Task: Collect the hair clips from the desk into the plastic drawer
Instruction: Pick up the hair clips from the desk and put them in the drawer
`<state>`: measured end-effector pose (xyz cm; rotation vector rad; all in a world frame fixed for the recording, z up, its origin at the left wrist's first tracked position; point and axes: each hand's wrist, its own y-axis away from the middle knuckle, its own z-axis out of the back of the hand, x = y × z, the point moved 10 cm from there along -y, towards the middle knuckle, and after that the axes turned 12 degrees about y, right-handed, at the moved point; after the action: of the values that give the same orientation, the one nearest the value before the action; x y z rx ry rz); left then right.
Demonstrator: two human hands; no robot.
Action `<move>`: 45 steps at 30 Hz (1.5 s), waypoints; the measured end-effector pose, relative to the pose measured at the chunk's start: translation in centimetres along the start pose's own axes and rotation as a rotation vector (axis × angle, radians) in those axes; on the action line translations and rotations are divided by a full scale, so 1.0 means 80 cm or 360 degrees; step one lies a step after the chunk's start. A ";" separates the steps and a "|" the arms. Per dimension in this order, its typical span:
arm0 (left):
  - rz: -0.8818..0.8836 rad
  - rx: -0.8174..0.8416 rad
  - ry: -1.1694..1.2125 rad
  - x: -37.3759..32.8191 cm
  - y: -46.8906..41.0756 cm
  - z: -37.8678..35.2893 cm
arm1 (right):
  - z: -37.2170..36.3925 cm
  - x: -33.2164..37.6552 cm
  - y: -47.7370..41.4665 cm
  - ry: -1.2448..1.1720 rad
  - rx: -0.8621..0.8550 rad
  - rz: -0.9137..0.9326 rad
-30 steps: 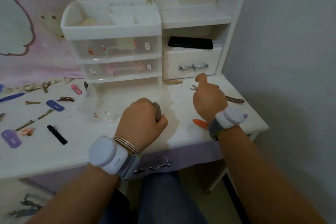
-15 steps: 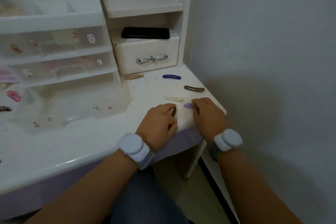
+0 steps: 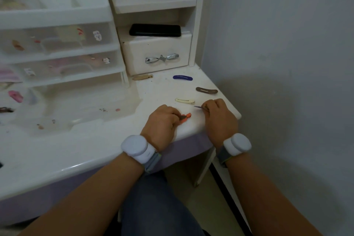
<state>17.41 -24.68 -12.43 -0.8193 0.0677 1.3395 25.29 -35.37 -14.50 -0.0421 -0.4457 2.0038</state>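
A plain pale grey wall (image 3: 277, 44) fills the right side, in soft, dim light. On the far side a white shelf unit (image 3: 155, 0) stands on the white surface (image 3: 76, 149), with a small white drawer (image 3: 157, 53) bearing a silver bow handle (image 3: 161, 58). Below lies a beige floor (image 3: 206, 207).

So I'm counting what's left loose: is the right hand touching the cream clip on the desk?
Apart. The head view shows a strip of bare desk between the cream clip and the right hand, which pinches a thin purple clip instead.
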 end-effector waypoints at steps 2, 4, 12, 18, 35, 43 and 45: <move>0.0137 -0.0042 0.0190 0.013 -0.001 0.003 | 0.001 0.001 -0.002 0.0015 -0.0019 0.0002; 0.0400 -0.0120 0.0423 0.037 0.003 0.005 | 0.002 0.002 -0.004 0.0021 -0.0015 -0.0007; 0.0441 -0.0637 0.0419 0.042 0.011 0.117 | 0.035 0.062 -0.029 -0.0427 -0.0230 0.0105; 0.0580 -0.0777 -0.0118 0.096 0.020 0.261 | 0.093 0.214 -0.069 -0.0912 -0.0320 0.0609; 0.0940 -0.0524 -0.0360 0.174 0.073 0.290 | 0.017 0.348 -0.026 -0.0311 0.0763 0.1303; 0.0920 -0.0324 -0.0401 0.145 0.041 0.252 | 0.040 0.234 -0.050 -0.0691 -0.0096 0.0981; 0.0741 -0.0273 -0.0395 0.114 0.021 0.228 | 0.034 0.166 -0.069 -0.0468 -0.0219 0.0666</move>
<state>11.06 -6.95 -4.46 -0.8019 -0.0568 1.8991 23.24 -22.42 -7.98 0.0817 -0.8166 2.3977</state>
